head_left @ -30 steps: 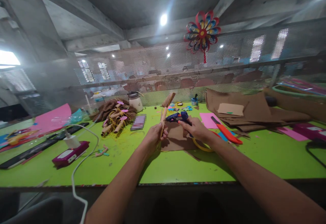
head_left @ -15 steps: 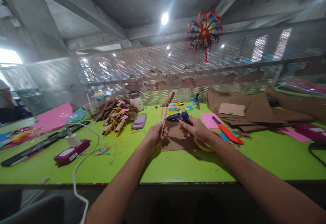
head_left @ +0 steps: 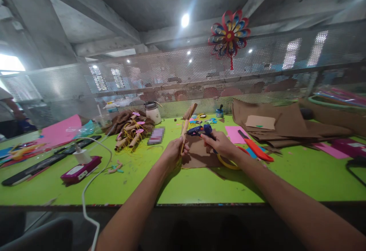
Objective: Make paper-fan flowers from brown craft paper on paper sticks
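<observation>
Change: almost nothing since a second ago — both hands stay above the brown sheet (head_left: 197,157), and a person's sleeve (head_left: 7,104) has come into view at the far left edge.
Left hand: the left hand (head_left: 172,152) holds the paper stick (head_left: 185,124) near its lower end, grip clamped around it.
Paper stick: upright over the green bench (head_left: 137,184), top leaning a little to the right, flared brown end uppermost.
Right hand: the right hand (head_left: 220,144) has its grip closed on the handle of the glue gun (head_left: 200,130).
Glue gun: blue, roughly level, nozzle pointing left, just beside the stick — whether it touches cannot be told.
Under the hands: the brown sheet lies flat; a yellow ring (head_left: 227,164) sits partly beneath the right wrist.
Right side: orange cutter (head_left: 256,150), pink paper (head_left: 232,135), stacked brown card (head_left: 280,125).
Left side: pile of rolled tubes (head_left: 130,131), jar (head_left: 152,113), white charger (head_left: 81,155) on a magenta box (head_left: 78,171).
Overhead: paper pinwheel (head_left: 228,34).
</observation>
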A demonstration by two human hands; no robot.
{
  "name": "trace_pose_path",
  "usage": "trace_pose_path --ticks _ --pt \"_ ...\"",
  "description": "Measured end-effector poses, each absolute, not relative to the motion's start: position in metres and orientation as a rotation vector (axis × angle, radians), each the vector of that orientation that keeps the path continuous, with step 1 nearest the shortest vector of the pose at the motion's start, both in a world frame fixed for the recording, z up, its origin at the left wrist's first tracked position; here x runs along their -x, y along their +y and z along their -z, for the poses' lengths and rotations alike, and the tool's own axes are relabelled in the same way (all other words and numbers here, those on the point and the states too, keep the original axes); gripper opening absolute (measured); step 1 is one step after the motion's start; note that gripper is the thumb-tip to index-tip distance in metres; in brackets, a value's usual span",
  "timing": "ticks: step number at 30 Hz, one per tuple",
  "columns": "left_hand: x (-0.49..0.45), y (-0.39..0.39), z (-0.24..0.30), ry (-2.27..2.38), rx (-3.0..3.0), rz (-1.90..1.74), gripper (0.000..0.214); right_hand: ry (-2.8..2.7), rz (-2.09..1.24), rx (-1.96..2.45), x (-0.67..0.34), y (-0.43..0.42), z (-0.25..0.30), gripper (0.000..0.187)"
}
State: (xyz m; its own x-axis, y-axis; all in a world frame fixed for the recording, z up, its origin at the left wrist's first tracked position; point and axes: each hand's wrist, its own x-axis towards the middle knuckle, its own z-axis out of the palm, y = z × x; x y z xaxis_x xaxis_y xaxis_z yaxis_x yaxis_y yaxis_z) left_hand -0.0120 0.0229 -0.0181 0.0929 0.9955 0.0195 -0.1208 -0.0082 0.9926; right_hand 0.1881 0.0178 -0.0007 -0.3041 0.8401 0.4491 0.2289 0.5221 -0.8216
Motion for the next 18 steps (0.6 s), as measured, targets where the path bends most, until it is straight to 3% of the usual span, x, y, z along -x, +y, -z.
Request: trace_pose_path --ticks 8,18 --pt "0.0120 0.0232 0.0167 1.017 -1.141 -1.209 0.022 -1.837 -0.627 0.902 -0.1904 0.0213 0.0022 0.034" --pt "0.0144 0.0263 0.0197 1.007 -1.099 -1.228 0.023 -1.778 -0.905 0.845 -0.1883 0.0183 0.0023 0.042"
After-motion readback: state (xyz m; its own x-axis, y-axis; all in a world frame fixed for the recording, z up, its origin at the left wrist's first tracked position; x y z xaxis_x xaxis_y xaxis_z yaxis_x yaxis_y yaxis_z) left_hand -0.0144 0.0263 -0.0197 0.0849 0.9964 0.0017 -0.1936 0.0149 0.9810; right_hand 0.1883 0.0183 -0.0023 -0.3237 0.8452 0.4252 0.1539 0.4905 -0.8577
